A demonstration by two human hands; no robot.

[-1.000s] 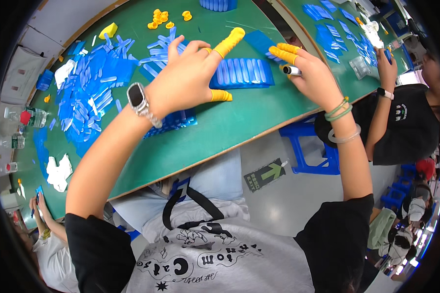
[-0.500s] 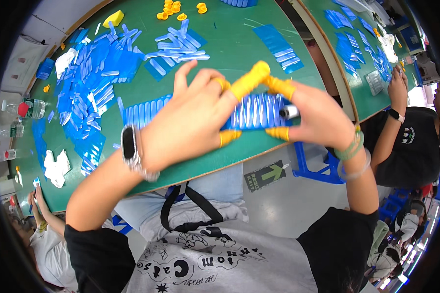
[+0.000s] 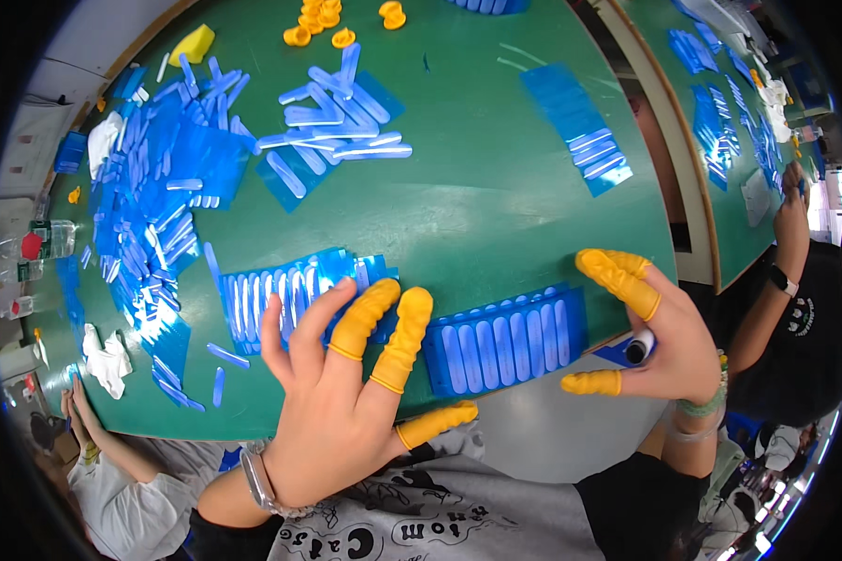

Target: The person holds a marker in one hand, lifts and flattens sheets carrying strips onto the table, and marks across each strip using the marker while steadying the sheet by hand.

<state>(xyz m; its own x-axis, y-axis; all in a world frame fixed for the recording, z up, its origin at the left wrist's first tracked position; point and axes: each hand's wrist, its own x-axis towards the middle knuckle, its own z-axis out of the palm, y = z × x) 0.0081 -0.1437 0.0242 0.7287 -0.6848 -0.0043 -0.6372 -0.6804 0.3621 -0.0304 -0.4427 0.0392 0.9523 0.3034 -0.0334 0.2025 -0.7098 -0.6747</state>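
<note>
My left hand (image 3: 332, 421) is open, fingers spread, with yellow finger cots on the thumb and two fingers. It hovers at the table's front edge, between two blue film sheets lined with pale blue, round-ended strips. The right-hand sheet (image 3: 505, 346) lies by the edge, apart from both hands. Part of the left-hand sheet (image 3: 285, 299) is hidden behind my fingers. To the right, my right hand (image 3: 685, 351), also in yellow cots, has its thumb and forefinger apart. Its curled fingers hold a white cylinder with a dark end, like a marker (image 3: 640, 347).
Loose strips pile on blue film (image 3: 173, 168) at the left, with another heap (image 3: 332, 126) farther back. A partly filled sheet (image 3: 575, 126) lies back right. Yellow finger cots (image 3: 318, 14) and a yellow block (image 3: 193, 44) sit at the back. Co-workers' arms show at both sides.
Both hands have drawn back from the sheet and moved apart, nearer to me. The sheet now rests on the table by the edge. The marker stays in my right hand.
</note>
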